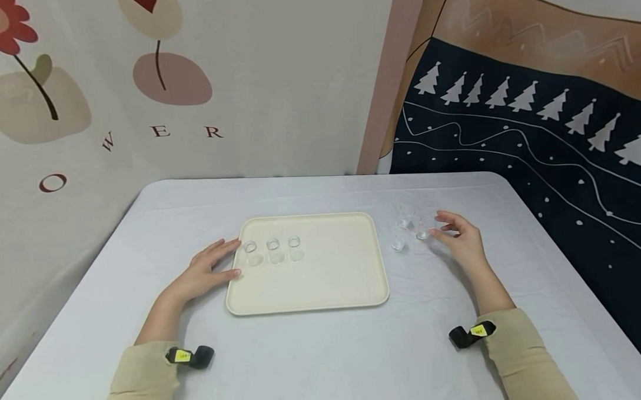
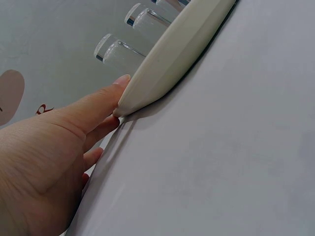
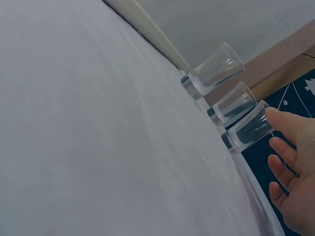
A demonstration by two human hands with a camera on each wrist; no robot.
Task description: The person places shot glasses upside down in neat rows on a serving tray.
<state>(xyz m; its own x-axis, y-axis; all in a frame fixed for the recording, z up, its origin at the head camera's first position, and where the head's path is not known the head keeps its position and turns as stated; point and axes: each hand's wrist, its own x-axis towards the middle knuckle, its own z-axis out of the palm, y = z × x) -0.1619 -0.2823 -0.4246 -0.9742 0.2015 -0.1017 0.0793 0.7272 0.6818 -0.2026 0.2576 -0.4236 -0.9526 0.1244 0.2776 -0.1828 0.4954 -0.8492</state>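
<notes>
Three clear shot glasses stand upside down in a row on the cream tray (image 1: 333, 270), among them a left one (image 2: 110, 51), a middle one (image 1: 274, 244) and a right one (image 1: 295, 242). My left hand (image 1: 210, 268) rests against the tray's left edge, fingers spread, thumb at the rim. Right of the tray, three more shot glasses stand upright close together: a back one (image 1: 406, 216), a front one (image 1: 398, 242) and a rightmost one (image 3: 246, 132). My right hand (image 1: 462, 242) is at the rightmost glass, its thumb at the rim, its index finger beside it.
A white cloth covers the table (image 1: 315, 359). Behind it hangs a pale printed curtain (image 1: 285, 95), with a dark tree-patterned cloth (image 1: 509, 134) at the right. A black wrist camera (image 1: 199, 357) sits on the left sleeve, another camera (image 1: 463, 337) on the right.
</notes>
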